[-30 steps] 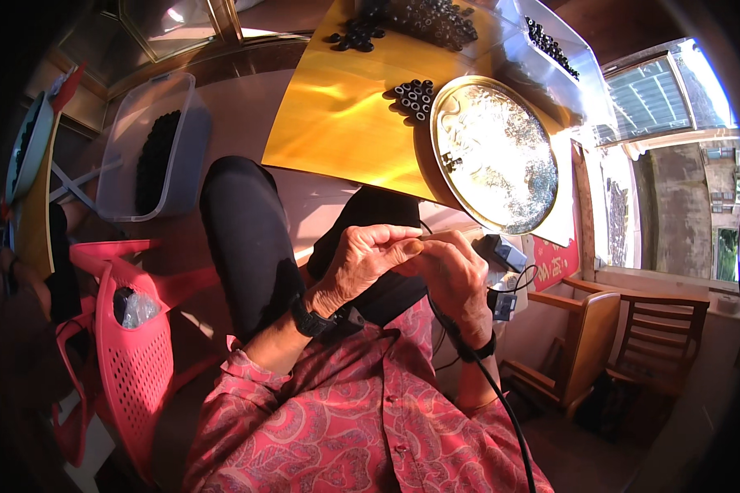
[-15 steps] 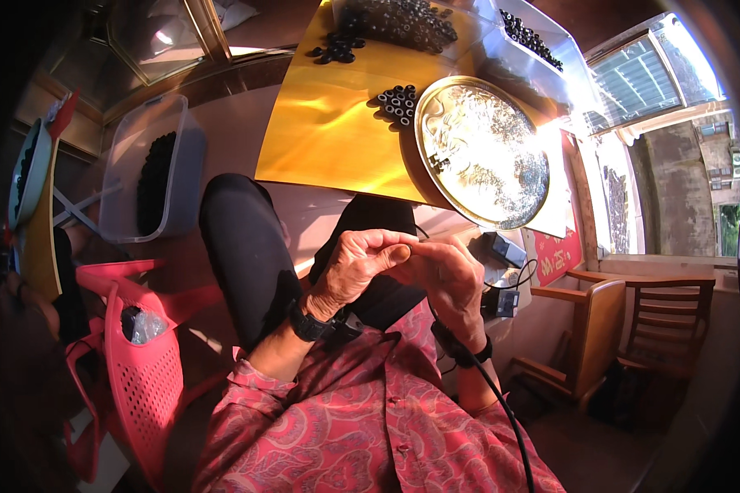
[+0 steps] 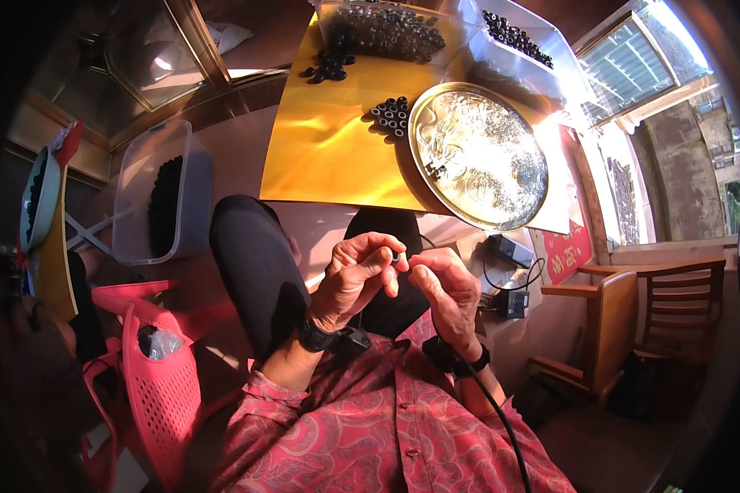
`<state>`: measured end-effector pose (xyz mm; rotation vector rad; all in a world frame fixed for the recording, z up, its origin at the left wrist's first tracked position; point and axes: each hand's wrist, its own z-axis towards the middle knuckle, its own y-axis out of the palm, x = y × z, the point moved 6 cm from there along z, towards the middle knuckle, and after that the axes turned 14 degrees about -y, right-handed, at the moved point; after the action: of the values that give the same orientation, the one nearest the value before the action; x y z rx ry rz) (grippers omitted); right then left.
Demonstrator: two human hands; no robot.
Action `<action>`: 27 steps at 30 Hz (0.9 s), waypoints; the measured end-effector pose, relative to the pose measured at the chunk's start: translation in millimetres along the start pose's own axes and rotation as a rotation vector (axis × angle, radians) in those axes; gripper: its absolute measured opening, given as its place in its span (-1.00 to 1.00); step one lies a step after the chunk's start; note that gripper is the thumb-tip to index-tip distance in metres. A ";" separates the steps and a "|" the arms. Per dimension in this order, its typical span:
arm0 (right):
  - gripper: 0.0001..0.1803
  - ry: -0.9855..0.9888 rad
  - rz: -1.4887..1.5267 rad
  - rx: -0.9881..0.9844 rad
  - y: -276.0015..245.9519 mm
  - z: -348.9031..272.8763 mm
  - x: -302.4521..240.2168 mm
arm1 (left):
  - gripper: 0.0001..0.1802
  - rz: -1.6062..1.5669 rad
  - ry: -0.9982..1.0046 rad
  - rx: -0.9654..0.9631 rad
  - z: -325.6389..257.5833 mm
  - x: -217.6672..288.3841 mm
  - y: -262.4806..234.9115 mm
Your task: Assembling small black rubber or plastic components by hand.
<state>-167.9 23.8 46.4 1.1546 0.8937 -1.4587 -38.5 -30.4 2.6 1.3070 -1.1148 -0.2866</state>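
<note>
My left hand is closed in a pinch on a small black ring, above my lap. My right hand is just beside it, thumb and forefinger drawn together; whatever is between them is too small to make out. Beyond my hands, a round metal tray lies on the yellow-topped table, bright with glare, with small dark pieces near its left side. To the tray's left sits a cluster of black rings with pale centres.
The yellow table also bears a dark pile and clear bins of black parts. A clear tub stands left, behind a pink chair. Wooden chairs stand right. A black cable runs past my right forearm.
My hands have come slightly apart and turned, so the black ring in my left fingers now shows. The whole view has shifted a little.
</note>
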 end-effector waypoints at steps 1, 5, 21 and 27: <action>-0.89 0.011 0.035 0.013 -0.8 -2.2 2.1 | -0.71 -0.021 0.010 -0.001 0.0 0.1 -1.2; -0.88 -0.034 0.014 0.017 -6.5 3.4 -3.2 | -0.67 -0.063 0.033 -0.034 3.3 10.4 6.5; -0.89 0.052 -0.006 0.109 -67.4 -7.5 8.6 | -0.76 0.085 0.053 0.420 50.9 81.7 21.0; -0.87 0.099 -0.001 0.119 -81.0 -18.7 16.9 | -0.78 0.177 0.068 0.485 108.2 162.7 29.4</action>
<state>-243.6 53.0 21.8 1.3240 0.8850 -1.4821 -54.6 -205.9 92.1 1.6128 -1.2788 0.1718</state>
